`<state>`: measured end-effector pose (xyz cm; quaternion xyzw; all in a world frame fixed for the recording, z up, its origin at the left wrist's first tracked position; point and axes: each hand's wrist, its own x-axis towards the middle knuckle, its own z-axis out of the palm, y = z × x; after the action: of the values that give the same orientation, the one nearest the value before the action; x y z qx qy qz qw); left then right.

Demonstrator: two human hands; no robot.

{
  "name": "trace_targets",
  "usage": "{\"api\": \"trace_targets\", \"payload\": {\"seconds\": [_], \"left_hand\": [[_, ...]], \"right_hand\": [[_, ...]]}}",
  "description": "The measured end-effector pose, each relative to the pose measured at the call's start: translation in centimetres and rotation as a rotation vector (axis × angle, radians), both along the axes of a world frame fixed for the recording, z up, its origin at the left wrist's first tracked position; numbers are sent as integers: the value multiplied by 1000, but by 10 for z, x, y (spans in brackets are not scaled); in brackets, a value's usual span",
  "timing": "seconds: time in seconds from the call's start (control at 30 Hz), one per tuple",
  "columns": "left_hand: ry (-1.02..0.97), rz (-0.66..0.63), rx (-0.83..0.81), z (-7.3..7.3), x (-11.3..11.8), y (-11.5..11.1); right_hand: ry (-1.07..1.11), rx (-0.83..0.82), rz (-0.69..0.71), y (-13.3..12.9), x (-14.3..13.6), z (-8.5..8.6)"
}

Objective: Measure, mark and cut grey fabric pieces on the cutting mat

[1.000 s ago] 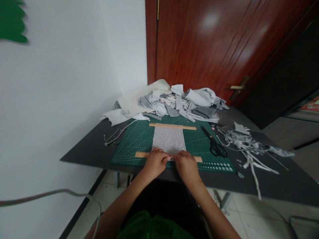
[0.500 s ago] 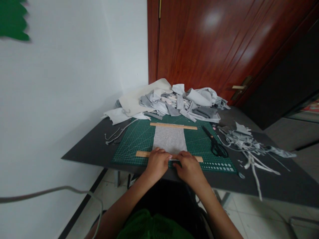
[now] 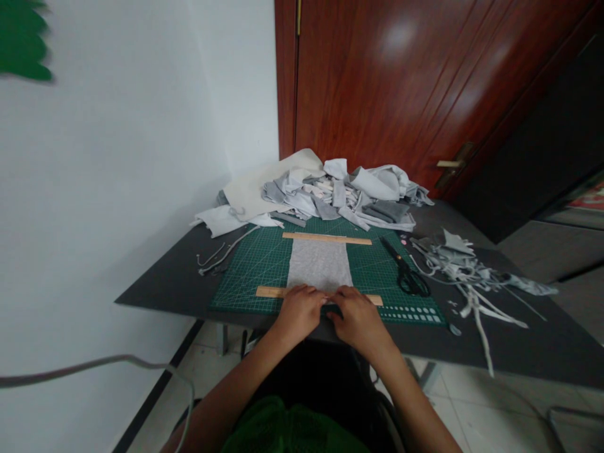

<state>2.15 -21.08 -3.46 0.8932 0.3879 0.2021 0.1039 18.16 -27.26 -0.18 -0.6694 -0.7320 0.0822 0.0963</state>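
A light grey piece of fabric (image 3: 321,261) lies flat on the green cutting mat (image 3: 255,264). One wooden ruler (image 3: 325,238) crosses its far edge. A second wooden ruler (image 3: 271,292) lies over the near edge, partly covered by my hands. My left hand (image 3: 301,309) has its fingers bent over this ruler, closed on the fabric's near edge. Close beside it, my right hand (image 3: 356,313) is likewise closed on that edge, thumb tucked underneath. The fingertips nearly meet, and the bit of fabric between them is small and partly hidden.
Black-handled scissors (image 3: 409,277) lie on the mat's right side. A heap of grey and white cloth pieces (image 3: 325,195) fills the back of the dark table (image 3: 165,286). Tangled fabric scraps (image 3: 462,264) lie at right, thin strips (image 3: 231,250) at left. A wall and door stand behind.
My fingers have shifted slightly at the fabric's near edge, with the fingertips now closer together. The rulers and fabric stay in place; the whole view has shifted a little.
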Motion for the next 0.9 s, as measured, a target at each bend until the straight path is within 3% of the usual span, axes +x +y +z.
{"api": "trace_targets", "payload": {"seconds": [0.17,0.9], "left_hand": [[45,55,-14,-1,0,-2],[71,-11,54,-7,3,-3]], "right_hand": [[-10,3,3,2,1,-1],[-37,-18,-3,3,0,0]]}}
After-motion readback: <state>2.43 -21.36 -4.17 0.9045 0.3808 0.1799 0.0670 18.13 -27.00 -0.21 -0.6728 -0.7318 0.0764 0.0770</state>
